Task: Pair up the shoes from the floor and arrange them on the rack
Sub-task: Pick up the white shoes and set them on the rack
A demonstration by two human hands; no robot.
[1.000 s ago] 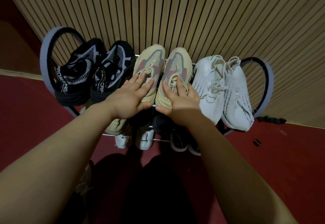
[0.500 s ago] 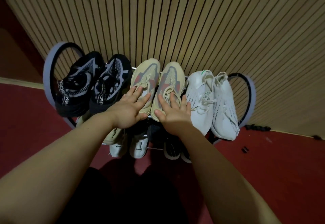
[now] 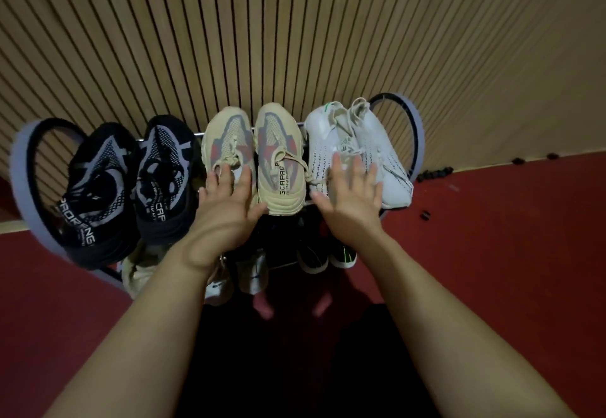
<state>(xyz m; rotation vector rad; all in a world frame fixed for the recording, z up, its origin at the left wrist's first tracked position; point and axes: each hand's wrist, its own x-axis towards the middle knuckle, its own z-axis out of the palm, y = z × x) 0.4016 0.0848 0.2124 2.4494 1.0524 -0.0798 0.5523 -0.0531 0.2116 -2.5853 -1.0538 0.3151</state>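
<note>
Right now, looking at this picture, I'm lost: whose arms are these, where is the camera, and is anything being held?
There is no machine here: a person works with bare hands, and the one camera sits on their head, looking forward and down. That is why both arms reach in from below. A shoe rack stands against a slatted wall. Its top shelf carries a black pair, a beige pair and a white pair; more shoes sit on the shelf below. The left hand lies flat on the beige pair, and the right hand is spread over the white pair. The fingers are straight, so nothing is gripped.
</note>
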